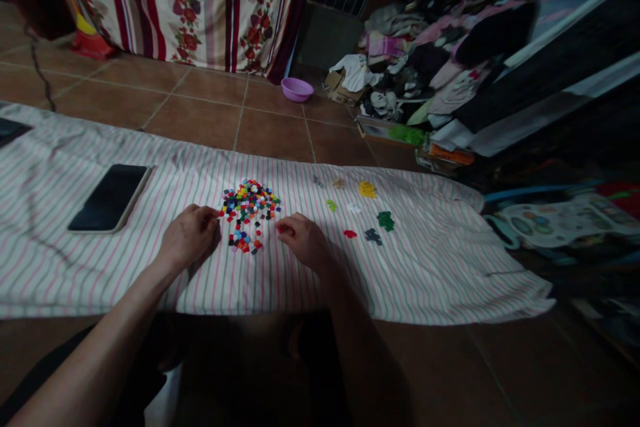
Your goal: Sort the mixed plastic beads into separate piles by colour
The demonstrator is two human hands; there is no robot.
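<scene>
Probably, loose pieces (253,197) could be scattered or mingled: small, light, closely spaced.
The mixed pieces are spread on the striped cloth (425,273) between both hands; they could be displaced by a brushing knuckle or tugged fabric. The red cluster (350,233) and dark grey cluster (373,236), set near each other to the right, could be merged by a stray wrist. A red piece (280,227), seemingly pinched in the right hand (306,240), could be dropped if squeezed off-centre. Forearms are extended forward, fingers curled inward. By the left hand (187,235), a second red piece (221,213) is seen at the fingertips; whether gripped cannot be told.
</scene>
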